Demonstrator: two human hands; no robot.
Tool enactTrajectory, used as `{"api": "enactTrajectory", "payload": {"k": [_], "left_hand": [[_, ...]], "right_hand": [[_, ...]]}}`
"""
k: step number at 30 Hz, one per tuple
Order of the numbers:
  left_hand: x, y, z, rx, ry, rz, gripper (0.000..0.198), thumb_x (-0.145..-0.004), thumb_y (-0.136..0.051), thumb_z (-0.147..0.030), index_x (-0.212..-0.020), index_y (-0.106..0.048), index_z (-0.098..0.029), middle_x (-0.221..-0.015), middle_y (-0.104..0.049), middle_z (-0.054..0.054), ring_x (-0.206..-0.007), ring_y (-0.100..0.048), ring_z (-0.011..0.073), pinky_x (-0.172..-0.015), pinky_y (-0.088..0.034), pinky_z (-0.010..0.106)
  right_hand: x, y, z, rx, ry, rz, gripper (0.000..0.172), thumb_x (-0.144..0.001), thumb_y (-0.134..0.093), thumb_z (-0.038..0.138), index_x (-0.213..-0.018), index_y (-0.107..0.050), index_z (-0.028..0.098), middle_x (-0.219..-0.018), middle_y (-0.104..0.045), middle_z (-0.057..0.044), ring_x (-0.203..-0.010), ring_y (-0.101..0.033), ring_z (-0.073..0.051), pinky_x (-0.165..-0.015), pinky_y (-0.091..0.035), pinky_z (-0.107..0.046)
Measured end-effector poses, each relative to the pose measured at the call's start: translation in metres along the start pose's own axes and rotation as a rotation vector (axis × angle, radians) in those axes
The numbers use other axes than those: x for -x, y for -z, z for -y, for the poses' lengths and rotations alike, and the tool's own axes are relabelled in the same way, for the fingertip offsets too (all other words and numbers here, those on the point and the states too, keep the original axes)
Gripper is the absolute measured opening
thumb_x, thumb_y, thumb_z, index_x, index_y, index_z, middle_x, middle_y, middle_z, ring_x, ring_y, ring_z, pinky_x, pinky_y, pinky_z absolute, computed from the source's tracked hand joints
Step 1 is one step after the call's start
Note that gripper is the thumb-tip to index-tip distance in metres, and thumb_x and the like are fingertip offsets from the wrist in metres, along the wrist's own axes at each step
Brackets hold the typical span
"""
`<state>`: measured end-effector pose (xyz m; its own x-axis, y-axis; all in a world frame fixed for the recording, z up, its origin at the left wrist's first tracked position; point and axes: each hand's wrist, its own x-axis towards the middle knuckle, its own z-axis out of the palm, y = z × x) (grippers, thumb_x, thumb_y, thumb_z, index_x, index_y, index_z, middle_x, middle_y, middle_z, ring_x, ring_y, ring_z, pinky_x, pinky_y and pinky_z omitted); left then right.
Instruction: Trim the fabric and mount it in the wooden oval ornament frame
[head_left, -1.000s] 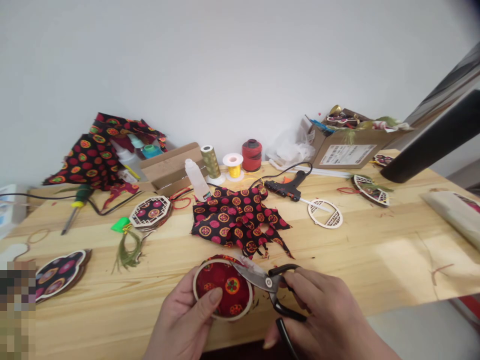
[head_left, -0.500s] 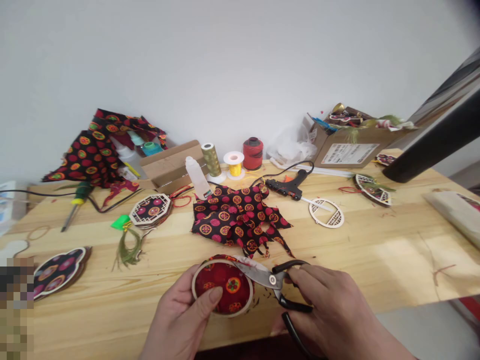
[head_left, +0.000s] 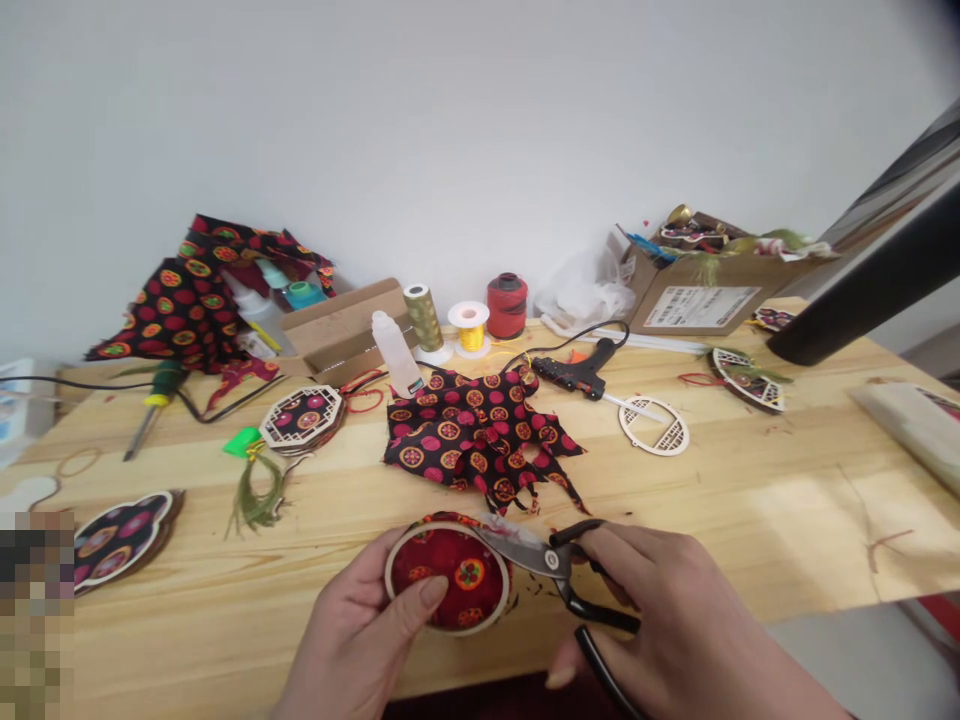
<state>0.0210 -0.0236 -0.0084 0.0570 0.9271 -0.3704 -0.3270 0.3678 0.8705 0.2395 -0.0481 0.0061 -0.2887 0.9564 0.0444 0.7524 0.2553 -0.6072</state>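
Note:
My left hand [head_left: 375,620] grips a round fabric-covered hoop [head_left: 442,570] with a pale rim and red patterned cloth inside, the thumb resting on the cloth. My right hand [head_left: 667,610] is wrapped around the black handles of a pair of scissors [head_left: 551,560]. The scissor blades lie along the hoop's upper right edge, where the exact contact is hard to make out. Small dark cloth trimmings lie on the table beside the hoop. Just beyond it spreads a ragged piece of dark patterned fabric [head_left: 480,435].
Behind the fabric stand a white squeeze bottle [head_left: 396,355] and thread spools [head_left: 507,305]. A glue gun [head_left: 577,372] lies near an oval wooden frame [head_left: 654,427]. To the left are an octagonal ornament [head_left: 304,418] and a screwdriver [head_left: 154,405]. A cardboard box [head_left: 697,305] stands back right.
My right hand and the scissors have shifted slightly right, and the lower handle sits farther from the upper one. The hoop has barely moved in my left hand.

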Motion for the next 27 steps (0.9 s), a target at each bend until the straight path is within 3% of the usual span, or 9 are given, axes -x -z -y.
{"api": "enactTrajectory", "payload": {"k": [9, 19, 23, 27], "left_hand": [[0.002, -0.001, 0.001, -0.067, 0.01, 0.01, 0.023, -0.062, -0.082, -0.025, -0.083, -0.076, -0.018, -0.08, -0.077, 0.007, -0.072, -0.069, 0.0236, -0.069, -0.055, 0.029], [0.001, 0.005, 0.002, -0.124, 0.001, 0.045, 0.022, -0.064, -0.081, -0.024, -0.085, -0.077, -0.02, -0.081, -0.078, 0.006, -0.074, -0.07, 0.0232, -0.072, -0.055, 0.027], [0.001, 0.007, 0.004, -0.134, -0.012, 0.068, 0.02, -0.067, -0.079, -0.025, -0.086, -0.077, -0.021, -0.083, -0.078, 0.006, -0.074, -0.07, 0.0218, -0.07, -0.055, 0.025], [0.002, 0.007, 0.003, -0.198, -0.037, 0.059, 0.019, -0.067, -0.08, -0.026, -0.085, -0.077, -0.021, -0.081, -0.078, 0.005, -0.073, -0.071, 0.021, -0.067, -0.055, 0.022]], "right_hand": [[0.0, 0.003, 0.003, -0.017, -0.045, 0.034, 0.019, -0.064, -0.073, 0.019, -0.071, -0.056, 0.021, -0.069, -0.061, 0.0, -0.062, -0.057, -0.016, -0.052, -0.042, -0.024], [0.001, 0.003, -0.003, -0.05, 0.056, 0.005, 0.022, -0.067, -0.08, 0.03, -0.073, -0.061, 0.02, -0.071, -0.064, 0.001, -0.063, -0.059, -0.014, -0.054, -0.042, -0.023], [0.003, 0.003, -0.008, 0.006, 0.081, 0.013, 0.021, -0.072, -0.076, 0.032, -0.075, -0.061, 0.019, -0.071, -0.063, 0.0, -0.064, -0.06, -0.015, -0.056, -0.042, -0.024], [0.002, 0.003, -0.014, 0.146, 0.144, -0.058, 0.025, -0.07, -0.077, 0.034, -0.071, -0.059, 0.017, -0.065, -0.061, -0.001, -0.058, -0.058, -0.016, -0.051, -0.037, -0.026]]}}
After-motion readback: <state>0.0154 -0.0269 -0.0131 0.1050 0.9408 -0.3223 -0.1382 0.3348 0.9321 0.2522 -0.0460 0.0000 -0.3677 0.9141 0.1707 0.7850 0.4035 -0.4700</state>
